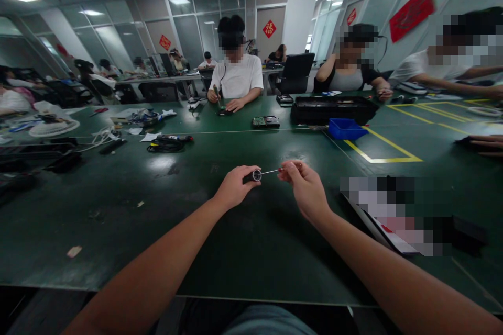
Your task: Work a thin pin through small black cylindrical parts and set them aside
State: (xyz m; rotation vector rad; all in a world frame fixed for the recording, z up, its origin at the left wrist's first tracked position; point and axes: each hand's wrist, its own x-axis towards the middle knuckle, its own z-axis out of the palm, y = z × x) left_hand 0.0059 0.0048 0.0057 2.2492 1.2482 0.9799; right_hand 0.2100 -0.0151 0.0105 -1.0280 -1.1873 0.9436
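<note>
Green worktop (236,269) fills the near ground, with a pale scrap (74,251) lying on its left part. Over the middle, the left grip (239,184) pinches a short black cylinder (256,175) between thumb and fingers, its ringed round end turned toward the wearer; to the right, the right grip (301,174) pinches a slim tool by its red end (280,170). Its thin metal shaft (269,171) points left to the cylinder's right edge; whether they touch, I cannot tell. Working well here calls for a still left grip, fingertips out of the shaft's line, and light, straight pressure from the right, since so thin a shaft may slip or bend. Bracing both wrists on the worktop would likely help. Farther off lie a hard drive (266,122) and, right of it, a blue bin (346,129); beyond the drive sits a co-worker (239,76).
</note>
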